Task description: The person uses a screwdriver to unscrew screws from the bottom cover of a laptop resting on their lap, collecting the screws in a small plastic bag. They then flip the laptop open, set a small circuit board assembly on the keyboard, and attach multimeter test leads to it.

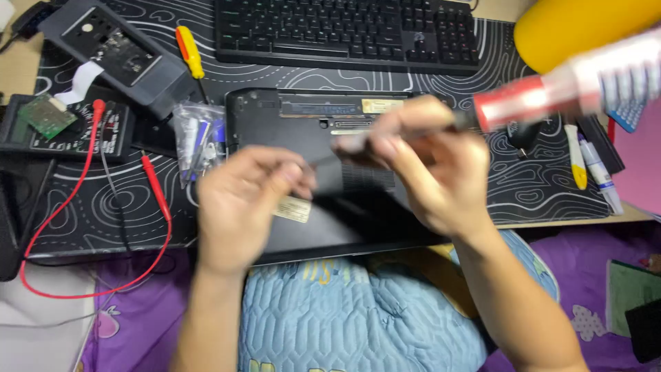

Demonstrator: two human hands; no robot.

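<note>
Nearest, a blue quilted cushion (344,317) lies at six o'clock under the forearms. Above it both hands meet over an upturned black laptop (303,124), its underside facing up so its base is within reach. The left hand (241,200) has its fingertips pinched together, seemingly on something small, though blur hides what. The right hand (427,165) is clamped on a red-and-white-handled screwdriver (544,96), the handle angling off toward two o'clock and the shaft pointing in toward the left fingertips. At nine o'clock a multimeter (69,127) sits with red probe leads (155,186) looping out. A clear bag of small parts (196,138) lies just beside the laptop at ten o'clock, handy. Farthest, a yellow-handled screwdriver (189,52) and a black keyboard (344,31) rest at twelve.
</note>
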